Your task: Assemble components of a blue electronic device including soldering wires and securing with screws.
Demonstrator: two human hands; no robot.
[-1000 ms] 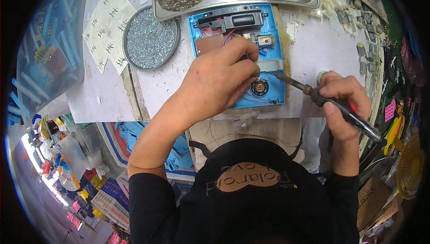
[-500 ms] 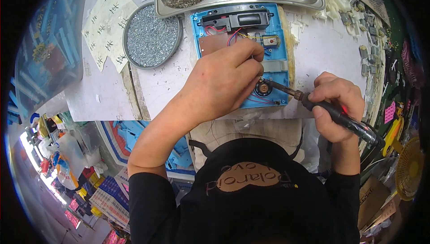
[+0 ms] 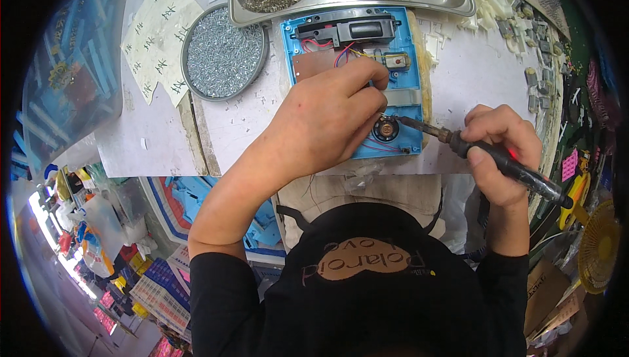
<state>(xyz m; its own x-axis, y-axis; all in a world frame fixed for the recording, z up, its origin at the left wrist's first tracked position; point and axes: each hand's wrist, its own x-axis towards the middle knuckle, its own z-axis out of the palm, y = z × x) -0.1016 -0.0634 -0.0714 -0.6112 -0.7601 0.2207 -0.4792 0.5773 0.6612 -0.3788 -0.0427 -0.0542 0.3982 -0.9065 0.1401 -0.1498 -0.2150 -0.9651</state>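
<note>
A blue plastic casing [image 3: 411, 139] lies open on the work table, with a round black speaker [image 3: 386, 129] in its near part. My left hand [image 3: 327, 113] rests over the casing's left side, fingers pinched together just above the speaker. What they grip is hidden; thin wires hang below that hand. In my right hand [image 3: 499, 154] is a soldering iron [image 3: 460, 145], its tip pointing left at the speaker's upper right edge. Farther up in the casing sit a black module [image 3: 365, 29], a small yellow-wired part [image 3: 396, 61] and red and blue wires.
A metal tray [image 3: 321, 0] of springs and small metal parts stands behind the casing. To its left are a round dish [image 3: 223, 52] of screws, a marked paper sheet [image 3: 157, 42] and a bag [image 3: 72, 62] of blue pieces. Pale plastic parts [image 3: 491, 3] lie at back right.
The soldering iron has drawn back slightly to the right with my right hand, its tip shifting away from the speaker's terminal area. My left hand has barely moved.
</note>
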